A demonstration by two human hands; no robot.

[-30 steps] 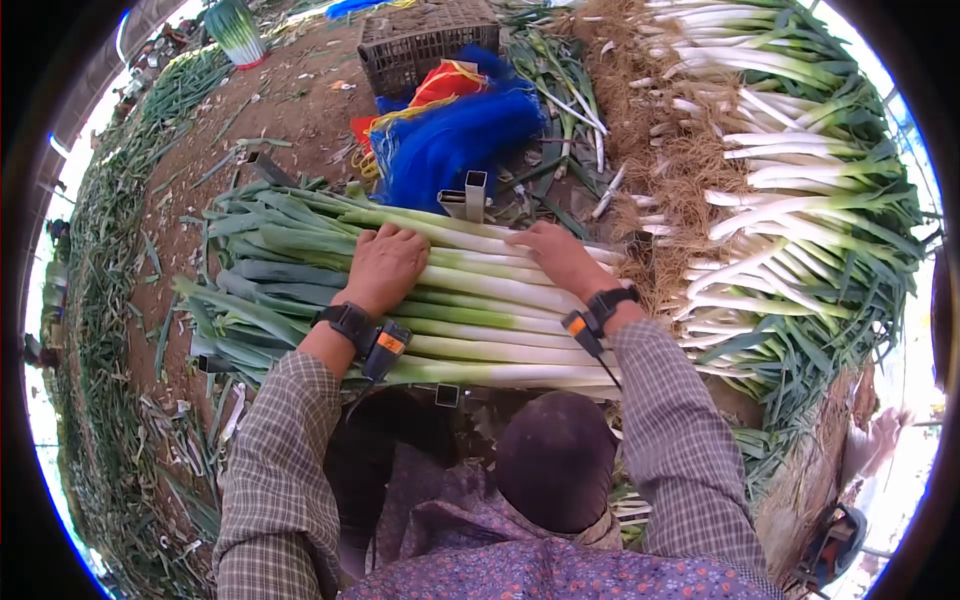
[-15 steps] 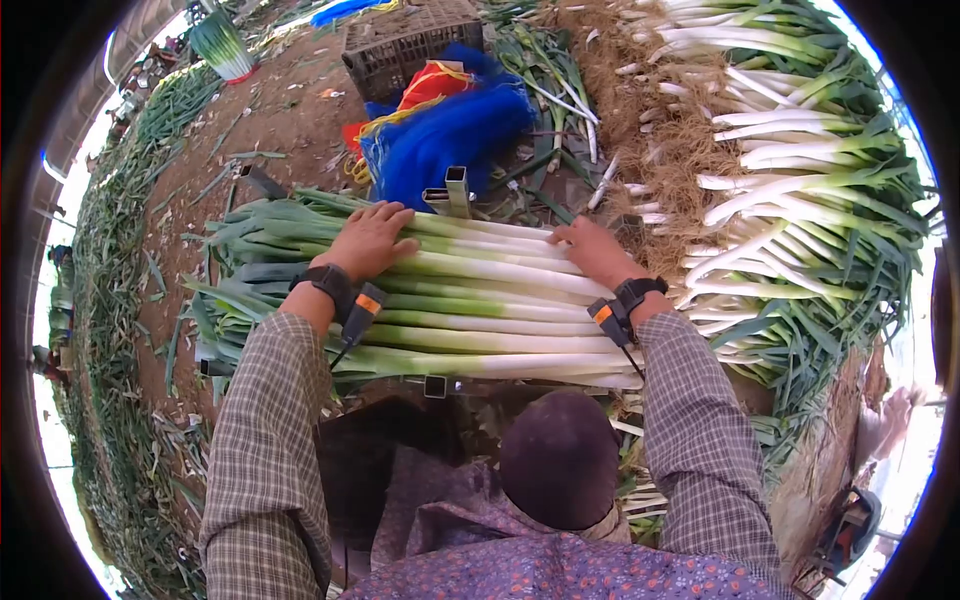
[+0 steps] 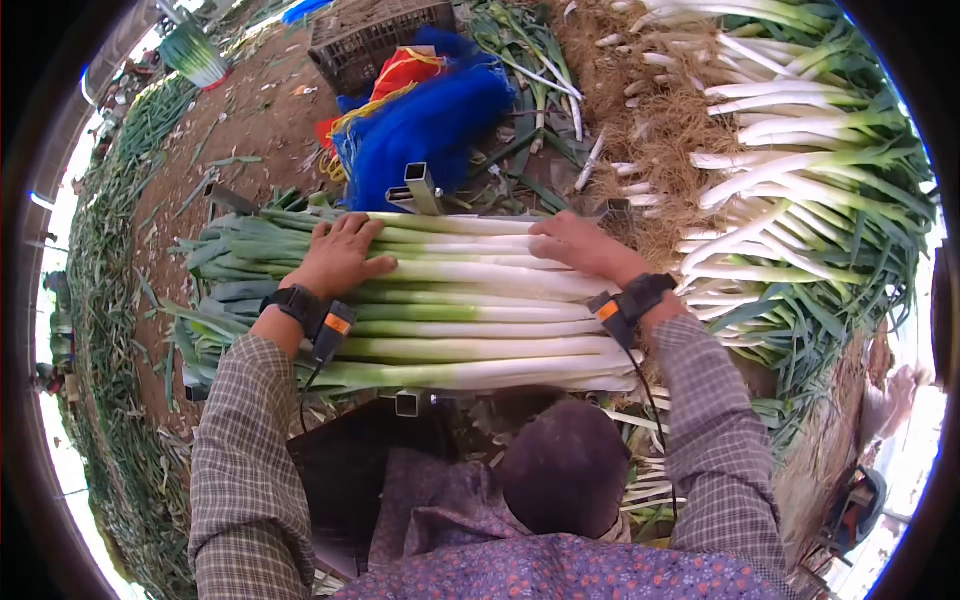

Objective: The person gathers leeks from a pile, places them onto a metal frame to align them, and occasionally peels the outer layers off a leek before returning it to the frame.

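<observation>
A wide layer of long green onions (image 3: 470, 312) lies side by side across a metal-framed stand, green leaves to the left and white stalks to the right. My left hand (image 3: 342, 258) rests palm down on the far stalks near where the green begins, fingers and thumb spread. Over the white part, my right hand (image 3: 580, 244) lies on the far stalks, with its fingers stretched to the left and partly blurred. Neither hand grips a stalk. Both wrists wear black straps with small orange-marked devices.
A pile of green onions (image 3: 800, 190) with roots lies at right. Beyond the stand are blue netting (image 3: 430, 125), red netting (image 3: 408, 72) and a plastic crate (image 3: 375, 45). Metal posts (image 3: 420, 185) rise at the stand's far edge. Leaf scraps (image 3: 105, 330) cover the left ground.
The view has shifted slightly, so the stand and netting appear farther left. My right hand has slid a little along the far stalks and its fingers look straighter. My left hand stays on the stalks.
</observation>
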